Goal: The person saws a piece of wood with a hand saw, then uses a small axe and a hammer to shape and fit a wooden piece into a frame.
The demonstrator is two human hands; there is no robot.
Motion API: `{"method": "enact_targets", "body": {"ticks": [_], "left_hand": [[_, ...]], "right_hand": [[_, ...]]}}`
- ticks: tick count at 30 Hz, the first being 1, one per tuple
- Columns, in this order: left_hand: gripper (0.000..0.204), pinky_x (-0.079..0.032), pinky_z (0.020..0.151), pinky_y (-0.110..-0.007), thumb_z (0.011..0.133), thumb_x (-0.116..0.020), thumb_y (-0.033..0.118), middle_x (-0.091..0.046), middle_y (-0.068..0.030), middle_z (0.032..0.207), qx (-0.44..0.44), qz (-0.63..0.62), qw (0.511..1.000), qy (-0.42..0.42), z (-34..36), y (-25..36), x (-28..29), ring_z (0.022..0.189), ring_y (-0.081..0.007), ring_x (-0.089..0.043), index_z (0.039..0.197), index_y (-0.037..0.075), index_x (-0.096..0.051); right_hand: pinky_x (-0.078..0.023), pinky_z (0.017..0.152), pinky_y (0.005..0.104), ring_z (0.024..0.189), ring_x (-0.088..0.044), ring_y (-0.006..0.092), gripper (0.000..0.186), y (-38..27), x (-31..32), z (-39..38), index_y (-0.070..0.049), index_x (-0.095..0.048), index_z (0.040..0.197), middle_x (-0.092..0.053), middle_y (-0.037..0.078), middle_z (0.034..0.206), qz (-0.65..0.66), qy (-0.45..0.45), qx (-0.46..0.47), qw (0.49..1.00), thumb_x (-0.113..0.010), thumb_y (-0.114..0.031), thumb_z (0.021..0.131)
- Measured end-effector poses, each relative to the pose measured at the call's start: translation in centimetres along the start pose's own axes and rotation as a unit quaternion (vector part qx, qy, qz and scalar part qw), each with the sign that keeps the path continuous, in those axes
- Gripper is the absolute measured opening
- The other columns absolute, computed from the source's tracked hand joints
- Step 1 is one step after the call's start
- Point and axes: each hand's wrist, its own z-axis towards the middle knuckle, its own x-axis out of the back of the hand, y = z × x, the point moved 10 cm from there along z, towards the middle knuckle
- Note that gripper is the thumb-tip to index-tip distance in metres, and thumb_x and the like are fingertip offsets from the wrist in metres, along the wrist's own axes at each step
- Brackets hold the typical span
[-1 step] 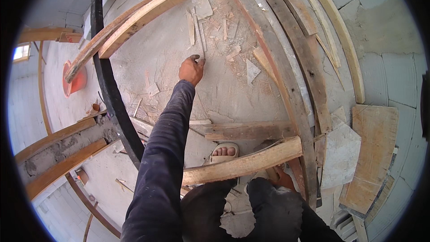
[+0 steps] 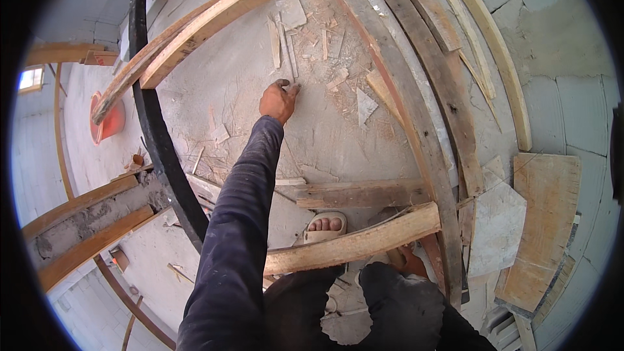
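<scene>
Reaching past beams (image 2: 354, 239) toward wood strips (image 2: 274, 42), extended left hand (image 2: 278, 101) half-curled, hold unclear. Tucked right hand (image 2: 412, 262) near knee (image 2: 390, 286), grip unclear.

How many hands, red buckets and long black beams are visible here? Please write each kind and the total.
Hands: 2 (left hand, right hand)
Red bucket: 1
Long black beam: 1
Total: 4

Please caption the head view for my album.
A left hand stretched out near thin strips on a littered floor, timber beams around it.
</scene>
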Motion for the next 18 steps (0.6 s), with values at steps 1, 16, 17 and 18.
{"method": "enact_targets", "body": {"ticks": [1,16,17,18], "left_hand": [[0.047,-0.055,0.091,-0.046,0.094,-0.068,0.039,-0.076,-0.0235,0.104,0.009,0.011,1.0,-0.004,0.9,0.1,-1.0,0.102,-0.0407,-0.072,0.119,-0.001,-0.072],[0.024,-0.048,0.068,-0.031,0.095,-0.063,0.022,-0.068,-0.0092,0.078,-0.12,-0.094,0.988,-0.031,-10.8,0.2,11.2,0.071,-0.0143,-0.059,0.094,-0.002,-0.066],[0.02,-0.046,0.061,-0.03,0.094,-0.065,0.017,-0.064,-0.01,0.074,-0.163,-0.073,0.984,0.003,-13.1,1.3,14.1,0.064,-0.0137,-0.054,0.093,-0.003,-0.065],[0.018,-0.045,0.06,-0.03,0.093,-0.066,0.016,-0.063,-0.0089,0.074,-0.169,-0.053,0.984,0.008,-15.2,2.8,15.5,0.064,-0.013,-0.053,0.094,-0.002,-0.066]], "right_hand": [[-0.053,0.099,0.0411,0.12,-0.067,0.0373,0.086,0.9,-0.3,0.6,-0.012,-0.045,0.157,-0.065,0.024,0.135,-0.016,0.002,-0.011,1.0,-0.08,-0.045,0.085],[-0.05,0.104,0.0457,0.122,-0.066,0.0344,0.081,-0.3,2.6,-1.8,0.002,-0.055,0.146,-0.067,0.024,0.134,0.153,-0.121,0.004,0.981,-0.068,-0.058,0.094],[-0.05,0.104,0.0459,0.122,-0.066,0.0343,0.08,-2.0,3.7,-3.9,0.003,-0.056,0.145,-0.067,0.024,0.133,0.199,-0.138,0.017,0.97,-0.067,-0.059,0.094],[-0.05,0.104,0.046,0.121,-0.066,0.0343,0.08,-3.4,5.2,-6.1,0.004,-0.057,0.144,-0.067,0.024,0.133,0.251,-0.155,0.027,0.955,-0.066,-0.059,0.095]]}}
